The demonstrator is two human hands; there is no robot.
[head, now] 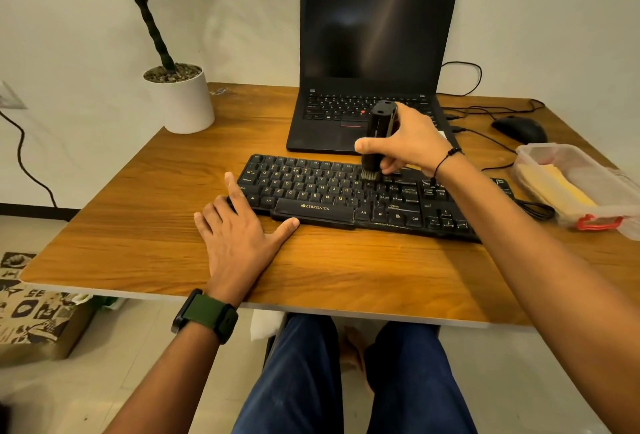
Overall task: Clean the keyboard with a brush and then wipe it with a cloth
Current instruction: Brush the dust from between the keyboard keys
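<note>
A black keyboard [311,191] lies across the middle of the wooden table [138,226]. My right hand [412,143] grips a black brush [379,125] held upright, its bristles touching the upper key rows near the keyboard's centre. My left hand [239,233] rests flat on the table at the keyboard's left front corner, fingers spread, index finger lying against the keyboard's left end. A yellow cloth [557,188] lies folded inside a clear plastic box at the right.
An open black laptop [374,63] stands just behind the keyboard. A white potted plant [183,101] sits at the back left corner. A black mouse [519,129] and cables lie back right. The clear plastic box [588,170] with a red latch sits at the right edge.
</note>
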